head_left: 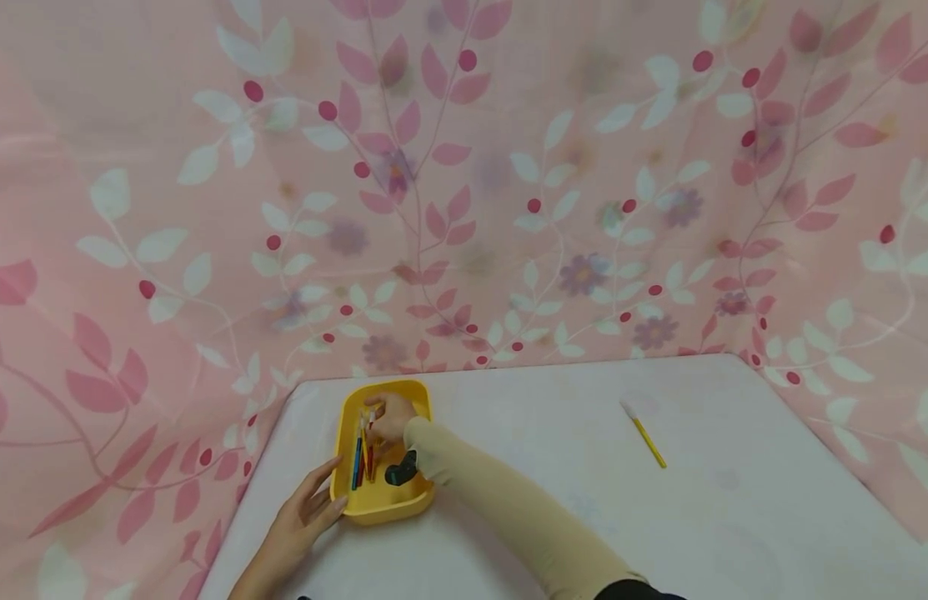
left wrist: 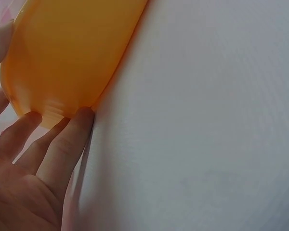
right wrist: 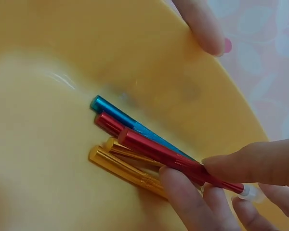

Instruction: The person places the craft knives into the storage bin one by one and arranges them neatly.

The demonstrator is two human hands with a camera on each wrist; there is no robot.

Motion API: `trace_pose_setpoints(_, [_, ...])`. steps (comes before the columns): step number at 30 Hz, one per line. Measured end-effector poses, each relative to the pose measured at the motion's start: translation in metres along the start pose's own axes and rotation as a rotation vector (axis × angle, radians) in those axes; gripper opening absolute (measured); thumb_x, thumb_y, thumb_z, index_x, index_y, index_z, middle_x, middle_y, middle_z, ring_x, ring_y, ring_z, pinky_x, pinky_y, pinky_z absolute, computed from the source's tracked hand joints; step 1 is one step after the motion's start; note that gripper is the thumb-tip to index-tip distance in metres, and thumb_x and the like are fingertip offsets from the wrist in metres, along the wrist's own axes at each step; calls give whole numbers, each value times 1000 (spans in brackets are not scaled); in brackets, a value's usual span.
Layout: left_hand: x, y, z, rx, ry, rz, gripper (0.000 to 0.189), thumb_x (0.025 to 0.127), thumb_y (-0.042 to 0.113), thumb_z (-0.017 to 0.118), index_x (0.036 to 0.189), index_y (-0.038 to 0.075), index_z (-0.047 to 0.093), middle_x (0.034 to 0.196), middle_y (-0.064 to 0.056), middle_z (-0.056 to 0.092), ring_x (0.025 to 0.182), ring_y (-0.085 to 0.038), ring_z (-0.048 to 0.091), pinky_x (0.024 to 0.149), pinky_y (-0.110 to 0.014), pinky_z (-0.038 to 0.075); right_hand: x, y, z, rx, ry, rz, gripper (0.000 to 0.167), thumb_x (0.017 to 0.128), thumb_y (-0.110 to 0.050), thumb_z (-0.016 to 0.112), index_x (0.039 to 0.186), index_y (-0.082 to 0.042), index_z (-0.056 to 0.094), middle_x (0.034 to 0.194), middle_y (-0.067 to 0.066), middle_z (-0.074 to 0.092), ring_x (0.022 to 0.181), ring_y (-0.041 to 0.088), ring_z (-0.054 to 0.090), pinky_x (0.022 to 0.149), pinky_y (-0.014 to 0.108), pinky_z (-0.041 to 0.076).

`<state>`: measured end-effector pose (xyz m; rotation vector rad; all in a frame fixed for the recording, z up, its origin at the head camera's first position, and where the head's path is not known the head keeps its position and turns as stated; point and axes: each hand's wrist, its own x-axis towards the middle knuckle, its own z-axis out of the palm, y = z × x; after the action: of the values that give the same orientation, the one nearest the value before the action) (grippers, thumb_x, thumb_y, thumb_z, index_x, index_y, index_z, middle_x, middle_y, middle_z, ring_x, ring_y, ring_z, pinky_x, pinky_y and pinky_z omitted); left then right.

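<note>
A yellow tray lies at the left of the white table. My left hand steadies its near left corner, the fingers spread against the outer wall. Inside the tray, my right hand pinches a red pen-shaped craft knife with a whitish cap, between thumb and fingers. Just beneath it lie a blue knife, another red knife and yellow knives, side by side. Their far ends are partly hidden by the right hand.
A single yellow knife with a white cap lies on the right half of the table. Pink flowered cloth hangs behind and beside the table. My right forearm crosses the tray's right rim.
</note>
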<state>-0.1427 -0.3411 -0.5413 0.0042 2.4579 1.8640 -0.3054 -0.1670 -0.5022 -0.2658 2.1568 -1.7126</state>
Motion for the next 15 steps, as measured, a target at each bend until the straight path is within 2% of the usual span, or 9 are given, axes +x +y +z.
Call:
trace_pose_setpoints(8, [-1, -3, 1, 26, 16, 15, 66, 107, 26, 75, 166, 26, 45, 177, -16, 30, 151, -48, 47, 104, -34, 59, 2, 1, 0, 7, -13, 17, 67, 80, 23, 83, 138, -9, 71, 103, 10, 64, 79, 28, 72, 58, 46, 67])
trace_pose_setpoints(15, [0, -5, 0, 72, 12, 65, 64, 109, 24, 73, 166, 23, 44, 175, -15, 33, 149, -48, 48, 105, -33, 58, 2, 1, 0, -11, -8, 13, 71, 77, 24, 86, 140, -6, 70, 97, 8, 63, 74, 25, 69, 61, 50, 67])
